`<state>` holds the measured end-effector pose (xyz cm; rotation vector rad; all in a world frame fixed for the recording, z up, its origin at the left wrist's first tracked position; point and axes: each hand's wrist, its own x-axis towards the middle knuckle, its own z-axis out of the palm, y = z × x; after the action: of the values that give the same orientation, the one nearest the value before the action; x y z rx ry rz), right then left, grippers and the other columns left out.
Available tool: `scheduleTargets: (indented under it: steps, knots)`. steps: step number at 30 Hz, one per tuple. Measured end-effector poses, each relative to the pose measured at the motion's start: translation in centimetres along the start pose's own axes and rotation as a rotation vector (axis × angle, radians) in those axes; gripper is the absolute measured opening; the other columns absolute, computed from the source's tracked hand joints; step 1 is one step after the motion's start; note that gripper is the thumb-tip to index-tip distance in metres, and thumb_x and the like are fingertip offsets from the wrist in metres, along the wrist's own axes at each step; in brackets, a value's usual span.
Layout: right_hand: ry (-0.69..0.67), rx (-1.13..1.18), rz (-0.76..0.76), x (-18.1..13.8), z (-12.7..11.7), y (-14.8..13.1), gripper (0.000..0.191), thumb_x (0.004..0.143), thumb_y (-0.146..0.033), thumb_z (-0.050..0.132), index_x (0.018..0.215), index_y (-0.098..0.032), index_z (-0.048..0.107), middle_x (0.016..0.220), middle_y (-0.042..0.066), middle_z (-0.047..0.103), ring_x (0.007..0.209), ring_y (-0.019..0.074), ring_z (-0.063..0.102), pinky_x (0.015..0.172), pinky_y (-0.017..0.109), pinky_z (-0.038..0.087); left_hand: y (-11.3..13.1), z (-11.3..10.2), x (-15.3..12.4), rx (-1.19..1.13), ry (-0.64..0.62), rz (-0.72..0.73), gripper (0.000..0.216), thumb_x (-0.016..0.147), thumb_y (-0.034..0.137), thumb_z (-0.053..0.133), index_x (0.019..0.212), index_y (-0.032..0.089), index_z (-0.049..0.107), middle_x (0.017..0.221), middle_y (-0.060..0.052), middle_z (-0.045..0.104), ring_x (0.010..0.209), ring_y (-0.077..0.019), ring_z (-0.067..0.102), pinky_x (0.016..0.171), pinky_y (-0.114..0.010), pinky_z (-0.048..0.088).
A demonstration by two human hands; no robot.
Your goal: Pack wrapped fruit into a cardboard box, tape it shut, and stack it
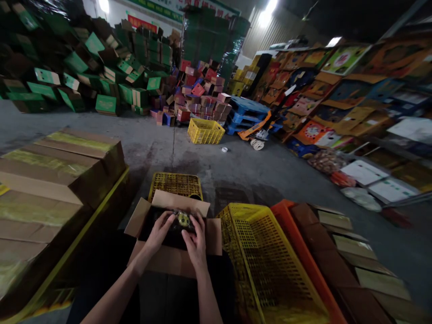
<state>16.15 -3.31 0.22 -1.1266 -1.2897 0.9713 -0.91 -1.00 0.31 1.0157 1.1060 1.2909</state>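
An open cardboard box (162, 261) stands in front of my lap with its flaps spread outwards. Inside it is a dark lining. My left hand (162, 228) and my right hand (196, 236) reach into the box from either side, fingers bent around a shiny dark pack with a yellow-green patch (184, 219) on top. The thumb of my right hand rests on the near side of the pack. What the pack contains is too dark to make out.
An empty-looking yellow crate (251, 229) stands at right, beside an orange crate (286, 209) and brown cartons (320, 243). Taped cartons (77, 166) fill the left. Another yellow crate (175, 180) is beyond the box. Farther off are a pallet jack (256, 130) and heaped green boxes (107, 103).
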Motion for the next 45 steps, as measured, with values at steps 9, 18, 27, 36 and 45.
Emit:
scheduleTargets:
  steps: [9, 18, 27, 36, 45]
  knots:
    - [0.085, 0.096, 0.132, 0.7, -0.5, 1.3, 0.04, 0.089, -0.045, 0.069, 0.121, -0.021, 0.072, 0.125, 0.011, 0.071, 0.113, 0.0289, 0.068, 0.097, 0.043, 0.058, -1.2, -0.5, 0.2, -0.258, -0.199, -0.074, 0.056, 0.084, 0.047, 0.072, 0.131, 0.018, 0.061, 0.136, -0.015, 0.064, 0.121, -0.0324, 0.063, 0.105, -0.046, 0.049]
    - [0.014, 0.175, 0.197, 0.5, -0.5, 1.5, 0.043, 0.086, -0.048, 0.072, 0.119, -0.021, 0.074, 0.121, 0.011, 0.073, 0.101, 0.0287, 0.072, 0.086, 0.044, 0.062, -0.8, 0.0, 0.2, -0.077, -0.27, 0.073, 0.053, 0.081, 0.037, 0.078, 0.127, 0.022, 0.058, 0.13, -0.011, 0.065, 0.124, -0.0284, 0.059, 0.109, -0.042, 0.044]
    - [0.018, -0.16, 0.029, 0.1, 0.0, 0.0, 0.04, 0.09, -0.049, 0.066, 0.12, -0.022, 0.072, 0.12, 0.01, 0.07, 0.088, 0.0206, 0.067, 0.072, 0.029, 0.056, -0.8, -0.4, -0.4, -0.06, -0.156, 0.031, 0.05, 0.086, 0.041, 0.073, 0.128, 0.023, 0.052, 0.124, -0.008, 0.065, 0.113, -0.0251, 0.062, 0.1, -0.038, 0.047]
    - [0.017, 0.055, 0.159, 0.3, -0.3, 0.1, 0.034, 0.084, -0.051, 0.072, 0.094, -0.019, 0.077, 0.096, 0.007, 0.073, 0.09, 0.0247, 0.069, 0.076, 0.033, 0.059, -1.1, -0.2, 0.1, 0.053, -0.192, 0.07, 0.052, 0.074, 0.042, 0.084, 0.116, 0.019, 0.063, 0.111, -0.008, 0.07, 0.107, -0.0267, 0.064, 0.098, -0.039, 0.048]
    - [0.225, 0.332, 0.278, 0.6, -0.4, 0.9, 0.037, 0.078, -0.05, 0.079, 0.094, -0.017, 0.078, 0.097, 0.01, 0.077, 0.085, 0.0256, 0.073, 0.073, 0.04, 0.062, -0.3, -0.2, -0.5, 0.002, -0.244, 0.035, 0.052, 0.077, 0.043, 0.08, 0.121, 0.018, 0.066, 0.119, -0.012, 0.072, 0.111, -0.0298, 0.067, 0.099, -0.041, 0.05]
